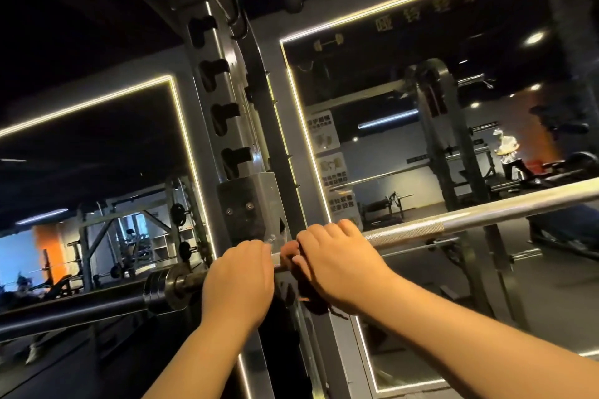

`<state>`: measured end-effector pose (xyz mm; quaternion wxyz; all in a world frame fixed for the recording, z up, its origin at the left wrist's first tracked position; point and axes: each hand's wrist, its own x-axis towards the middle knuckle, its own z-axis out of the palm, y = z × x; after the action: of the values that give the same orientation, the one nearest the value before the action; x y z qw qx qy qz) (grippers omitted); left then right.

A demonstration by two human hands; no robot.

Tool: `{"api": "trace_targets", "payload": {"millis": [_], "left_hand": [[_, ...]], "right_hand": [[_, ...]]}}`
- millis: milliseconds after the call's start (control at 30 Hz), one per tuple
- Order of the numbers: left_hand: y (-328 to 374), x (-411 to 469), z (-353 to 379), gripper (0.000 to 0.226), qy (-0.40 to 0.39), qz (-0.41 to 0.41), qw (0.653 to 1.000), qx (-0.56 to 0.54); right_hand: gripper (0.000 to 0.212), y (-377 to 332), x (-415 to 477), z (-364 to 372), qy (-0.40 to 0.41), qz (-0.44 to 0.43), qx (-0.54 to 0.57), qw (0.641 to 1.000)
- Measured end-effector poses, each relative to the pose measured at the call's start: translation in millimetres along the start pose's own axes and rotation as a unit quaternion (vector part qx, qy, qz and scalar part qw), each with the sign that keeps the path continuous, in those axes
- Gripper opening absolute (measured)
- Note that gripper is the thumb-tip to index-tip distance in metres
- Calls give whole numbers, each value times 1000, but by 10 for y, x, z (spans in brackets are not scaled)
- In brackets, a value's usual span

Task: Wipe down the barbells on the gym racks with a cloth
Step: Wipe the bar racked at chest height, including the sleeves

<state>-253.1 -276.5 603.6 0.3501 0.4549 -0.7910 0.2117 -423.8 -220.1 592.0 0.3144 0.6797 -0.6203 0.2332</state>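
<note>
A long barbell [486, 214] lies across the gym rack. It goes from the bottom left up to the right. Its right part is shiny silver, with a rough patch near the hands. Its left end [81, 309] is thick and black, with a round metal ring [166, 288] next to it.

Both hands are on the bar, side by side, right by the tall rack post [223, 100]. They almost touch each other.

The left hand [240, 278] sits on top of the bar, just right of the metal ring. Its fingers bend down over the bar and hold it.

The right hand [334, 261] is on the other side of the post, at the start of the rough patch. Its fingers wrap over the bar too. A dark cloth [311, 300] is squeezed under this hand and hangs down a little below the bar. The cloth is hard to see because it is so dark there.

A black block [248, 214] with two screws sits on the post, just above the hands. The post has a row of cut-out holes going up.

Behind the rack are big mirrors [405, 146] with bright light strips [181, 120] around their edges. More racks and benches show in the mirrors.
</note>
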Motion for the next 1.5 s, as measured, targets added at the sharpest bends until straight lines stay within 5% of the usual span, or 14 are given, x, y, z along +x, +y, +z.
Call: {"api": "trace_targets", "payload": {"millis": [133,333,567,733,900,1200,1367,1500], "left_hand": [[39,3,23,29,15,-17,1000,20],[54,32,18,31,22,-5,999,27],[53,8,23,23,24,15,997,65],[60,-22,-2,18,27,6,997,69],[57,-53,-23,10,19,19,997,79],[-3,-3,-48,10,19,30,998,55],[-37,4,-15,13,28,26,998,47],[-25,-18,22,14,21,18,998,63]], "right_hand": [[41,-259,130,21,-26,59,-15,998],[39,-97,62,34,-3,-36,-2,999],[45,97,-54,-116,-32,118,-16,992],[35,-355,92,117,-16,52,-23,998],[40,-35,-100,22,3,-19,13,1000],[44,273,-334,-77,24,152,-37,987],[38,-105,-113,-9,-17,106,-39,993],[59,187,-247,-103,-37,-1,-19,999]]}}
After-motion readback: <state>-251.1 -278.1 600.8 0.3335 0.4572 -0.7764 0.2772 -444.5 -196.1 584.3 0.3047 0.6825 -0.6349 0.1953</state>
